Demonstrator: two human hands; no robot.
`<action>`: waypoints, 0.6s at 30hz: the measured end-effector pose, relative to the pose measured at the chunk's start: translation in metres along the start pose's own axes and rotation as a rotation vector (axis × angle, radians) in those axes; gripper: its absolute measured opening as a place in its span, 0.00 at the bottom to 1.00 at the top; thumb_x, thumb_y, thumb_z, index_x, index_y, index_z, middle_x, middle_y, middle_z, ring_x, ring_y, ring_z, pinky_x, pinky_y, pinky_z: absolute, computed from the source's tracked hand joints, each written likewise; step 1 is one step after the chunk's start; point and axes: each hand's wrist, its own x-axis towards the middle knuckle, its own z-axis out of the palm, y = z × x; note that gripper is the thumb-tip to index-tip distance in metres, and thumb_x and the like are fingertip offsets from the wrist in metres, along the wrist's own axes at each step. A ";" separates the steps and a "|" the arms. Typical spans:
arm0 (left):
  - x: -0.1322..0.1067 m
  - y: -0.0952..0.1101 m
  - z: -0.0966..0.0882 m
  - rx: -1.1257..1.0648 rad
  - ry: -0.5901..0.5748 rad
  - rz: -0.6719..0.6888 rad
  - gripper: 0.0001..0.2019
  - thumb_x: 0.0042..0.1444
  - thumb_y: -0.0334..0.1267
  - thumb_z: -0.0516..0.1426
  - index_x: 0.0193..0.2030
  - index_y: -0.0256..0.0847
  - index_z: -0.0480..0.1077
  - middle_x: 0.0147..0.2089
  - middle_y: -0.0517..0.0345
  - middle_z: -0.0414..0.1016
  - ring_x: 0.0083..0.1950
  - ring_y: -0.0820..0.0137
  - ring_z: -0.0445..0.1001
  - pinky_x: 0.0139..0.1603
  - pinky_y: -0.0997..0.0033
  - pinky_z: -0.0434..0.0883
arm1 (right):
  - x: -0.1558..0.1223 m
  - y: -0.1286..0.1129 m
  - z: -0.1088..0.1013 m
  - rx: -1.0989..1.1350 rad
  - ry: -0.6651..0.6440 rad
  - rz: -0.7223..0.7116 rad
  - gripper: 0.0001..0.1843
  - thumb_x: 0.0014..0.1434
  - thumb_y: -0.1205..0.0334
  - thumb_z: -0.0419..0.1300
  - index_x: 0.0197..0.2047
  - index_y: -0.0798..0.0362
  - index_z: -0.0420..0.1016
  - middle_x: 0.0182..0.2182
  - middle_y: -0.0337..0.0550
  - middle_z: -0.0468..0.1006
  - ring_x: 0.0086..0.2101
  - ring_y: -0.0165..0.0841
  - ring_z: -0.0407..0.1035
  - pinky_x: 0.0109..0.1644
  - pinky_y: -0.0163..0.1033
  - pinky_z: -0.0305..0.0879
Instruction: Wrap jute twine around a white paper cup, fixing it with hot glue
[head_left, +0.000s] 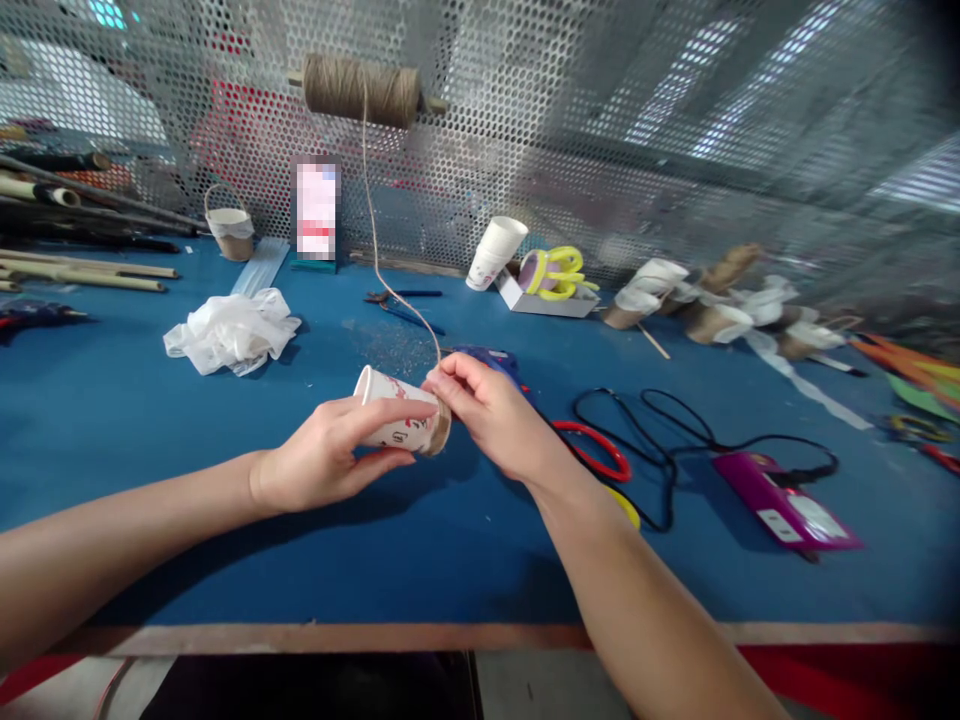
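My left hand (341, 445) grips a printed paper cup (397, 412) tilted on its side, its mouth facing left. Brown twine (373, 215) is wound in a narrow band round the cup's base end. With thumb and finger together, my right hand (484, 405) pinches the twine where it meets that band. From there the strand runs up to a large twine spool (361, 92) hung on a rod at the mesh wall. Behind my right hand a blue tool (491, 360) is partly hidden.
Pliers (409, 308) and crumpled white cloth (236, 330) lie beyond my hands. Stacked paper cups (496, 250) stand near a tray of yellow tape (559, 275). Red-handled scissors (600, 450), a black cord and a purple device (787, 500) are at right. Sticks (82, 275) lie left.
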 end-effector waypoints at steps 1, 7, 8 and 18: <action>0.001 0.000 -0.001 -0.036 0.003 -0.034 0.20 0.54 0.31 0.60 0.54 0.38 0.66 0.47 0.47 0.77 0.43 0.67 0.77 0.44 0.70 0.73 | 0.000 0.000 0.000 0.001 0.008 -0.005 0.13 0.61 0.53 0.52 0.29 0.51 0.61 0.23 0.33 0.63 0.24 0.27 0.57 0.29 0.35 0.54; 0.013 0.005 -0.005 -0.492 0.093 -0.520 0.22 0.50 0.36 0.62 0.52 0.35 0.67 0.35 0.56 0.75 0.29 0.76 0.71 0.29 0.79 0.69 | -0.005 -0.005 0.007 -0.170 0.093 -0.055 0.11 0.62 0.55 0.51 0.30 0.50 0.61 0.24 0.36 0.65 0.26 0.30 0.60 0.31 0.37 0.56; 0.016 0.006 -0.005 -0.558 0.092 -0.583 0.21 0.49 0.35 0.62 0.51 0.35 0.67 0.31 0.59 0.73 0.26 0.77 0.69 0.26 0.80 0.68 | -0.006 -0.005 0.009 -0.220 0.109 -0.066 0.10 0.62 0.56 0.50 0.30 0.50 0.61 0.24 0.36 0.65 0.26 0.30 0.60 0.31 0.38 0.56; 0.024 0.008 0.001 -0.726 0.156 -0.834 0.22 0.38 0.27 0.64 0.44 0.33 0.69 0.22 0.67 0.69 0.21 0.80 0.64 0.22 0.81 0.63 | -0.008 -0.002 0.019 -0.368 0.171 -0.169 0.09 0.63 0.60 0.49 0.30 0.50 0.59 0.27 0.40 0.65 0.29 0.32 0.61 0.34 0.39 0.57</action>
